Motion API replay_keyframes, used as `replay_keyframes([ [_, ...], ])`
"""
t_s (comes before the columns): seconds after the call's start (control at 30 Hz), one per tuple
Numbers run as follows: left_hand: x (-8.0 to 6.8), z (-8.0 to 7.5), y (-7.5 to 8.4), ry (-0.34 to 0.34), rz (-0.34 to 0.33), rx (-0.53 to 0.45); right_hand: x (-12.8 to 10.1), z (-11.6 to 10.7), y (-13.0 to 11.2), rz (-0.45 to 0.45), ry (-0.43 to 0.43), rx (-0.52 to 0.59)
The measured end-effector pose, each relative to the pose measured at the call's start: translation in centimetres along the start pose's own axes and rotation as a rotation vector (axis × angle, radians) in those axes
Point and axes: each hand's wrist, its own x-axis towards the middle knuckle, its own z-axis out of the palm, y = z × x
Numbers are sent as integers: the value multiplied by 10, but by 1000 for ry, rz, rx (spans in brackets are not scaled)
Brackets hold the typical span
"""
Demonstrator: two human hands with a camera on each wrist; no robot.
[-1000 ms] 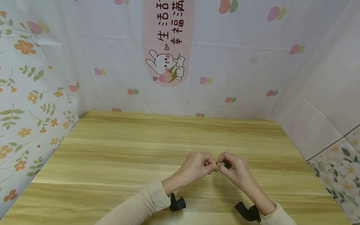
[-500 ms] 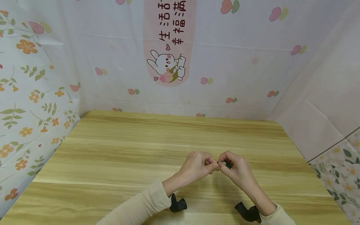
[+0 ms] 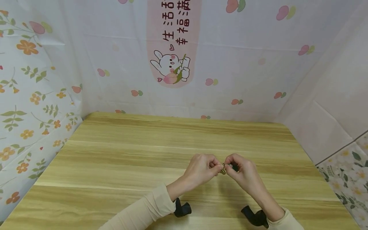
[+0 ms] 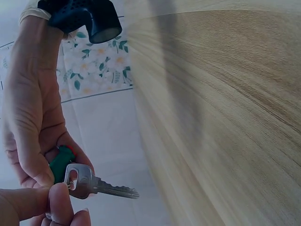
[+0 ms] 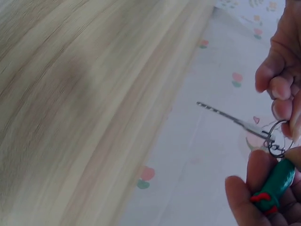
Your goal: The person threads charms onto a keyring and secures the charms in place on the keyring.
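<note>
One key ring (image 5: 281, 122) sits between our left hand (image 3: 202, 167), which pinches it, and our right hand (image 3: 243, 171), which pinches the opposite side at the green charm (image 5: 278, 183). From that ring hangs the key (image 4: 104, 187), roughly midway, neither hand clearly nearer. We read its long axis as pointing down, blade lowest, toward the desk (image 3: 143, 143), which it does not touch. Behind the desk hangs a printed cloth (image 3: 244, 64).

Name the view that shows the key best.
Left wrist view: the key appears broadside, its bow and notched blade distinct. Right wrist view shows it nearly edge-on; in the head view it is tiny and indistinct.
</note>
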Motion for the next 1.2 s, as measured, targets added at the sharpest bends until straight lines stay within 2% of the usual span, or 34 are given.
replay_keyframes([
  [0.43,-2,3,2,36,30,34,0,-1,-6,213,7,12],
  [0.73,-2,6,3,45,63,83,2,-4,-8,262,-31,9],
  [1.03,-2,8,6,45,106,122,3,-7,-2,267,-72,122],
  [1.2,-1,6,6,41,110,119,5,-10,-1,267,-89,138],
])
